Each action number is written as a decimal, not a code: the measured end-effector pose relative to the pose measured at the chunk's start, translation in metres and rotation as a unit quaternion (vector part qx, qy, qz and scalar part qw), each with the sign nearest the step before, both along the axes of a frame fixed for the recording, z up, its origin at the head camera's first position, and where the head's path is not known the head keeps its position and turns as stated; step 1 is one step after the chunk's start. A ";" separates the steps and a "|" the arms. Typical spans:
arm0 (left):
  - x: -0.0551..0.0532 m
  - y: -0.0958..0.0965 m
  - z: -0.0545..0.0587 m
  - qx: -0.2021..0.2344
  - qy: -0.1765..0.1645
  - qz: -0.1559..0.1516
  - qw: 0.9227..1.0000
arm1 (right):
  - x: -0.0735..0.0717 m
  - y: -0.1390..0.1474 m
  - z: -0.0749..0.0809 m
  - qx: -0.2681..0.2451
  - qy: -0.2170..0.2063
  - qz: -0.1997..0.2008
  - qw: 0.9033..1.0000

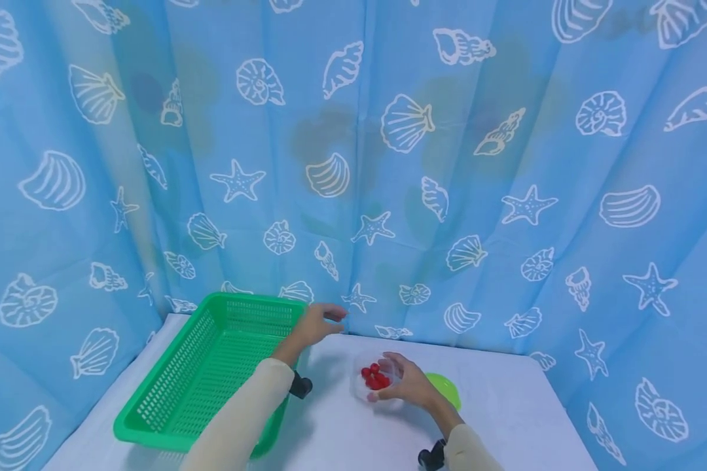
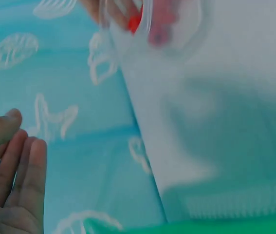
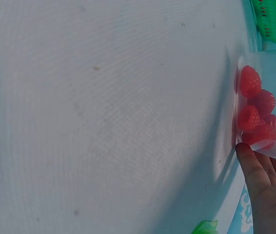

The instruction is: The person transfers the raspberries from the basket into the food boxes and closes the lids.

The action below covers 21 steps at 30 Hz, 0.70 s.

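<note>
My right hand point(image 1: 409, 383) grips a small clear plastic container point(image 1: 358, 386) from its right side, thumb at the near side and fingers at the far side. Several red raspberries point(image 3: 262, 109) lie in it, seen through the transparent wall in the right wrist view. My left hand point(image 1: 321, 324) is held over the far right corner of a green plastic basket point(image 1: 206, 366), holding nothing. In the left wrist view the left fingers point(image 2: 28, 170) are loosely bent, with the thumb close above them.
A bright lime-green round piece point(image 1: 444, 390) lies on the white table point(image 1: 501, 405), partly hidden behind the right wrist. The slotted basket takes up the table's left side. A blue curtain point(image 1: 353, 163) with white seashell prints hangs behind and along both sides.
</note>
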<state>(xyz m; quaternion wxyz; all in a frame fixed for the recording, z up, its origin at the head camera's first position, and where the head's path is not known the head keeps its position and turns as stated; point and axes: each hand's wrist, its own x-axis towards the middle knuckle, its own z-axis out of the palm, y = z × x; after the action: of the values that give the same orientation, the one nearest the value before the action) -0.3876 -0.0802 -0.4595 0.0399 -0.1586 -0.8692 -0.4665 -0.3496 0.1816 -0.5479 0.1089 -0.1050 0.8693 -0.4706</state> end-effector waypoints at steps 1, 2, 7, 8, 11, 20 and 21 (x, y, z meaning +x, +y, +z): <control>-0.003 -0.008 -0.001 0.017 0.009 0.006 1.000 | 0.000 0.000 0.000 0.001 0.002 -0.001 1.000; -0.006 -0.017 -0.001 0.040 0.014 0.011 0.999 | 0.001 0.000 0.001 0.003 0.002 -0.004 1.000; -0.007 -0.056 0.000 0.135 0.021 0.050 0.989 | 0.002 0.000 0.001 0.011 0.006 -0.011 1.000; -0.006 -0.064 -0.001 0.145 0.014 0.057 0.988 | 0.001 0.001 0.001 0.011 0.004 -0.012 1.000; 0.001 -0.084 -0.006 0.143 -0.010 0.083 0.986 | 0.001 0.002 -0.001 0.008 0.004 -0.008 1.000; 0.014 -0.114 -0.047 0.085 -0.046 0.114 0.989 | -0.001 0.001 -0.002 0.001 -0.002 -0.004 1.000; 0.014 -0.116 -0.053 0.074 -0.044 0.113 0.990 | -0.001 0.001 -0.001 0.002 -0.001 -0.004 1.000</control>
<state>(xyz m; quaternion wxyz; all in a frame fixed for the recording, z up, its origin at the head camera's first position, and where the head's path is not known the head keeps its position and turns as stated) -0.3734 -0.1958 -0.5123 0.0659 -0.0356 -0.8455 -0.5287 -0.3504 0.1825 -0.5490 0.1078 -0.1010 0.8706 -0.4692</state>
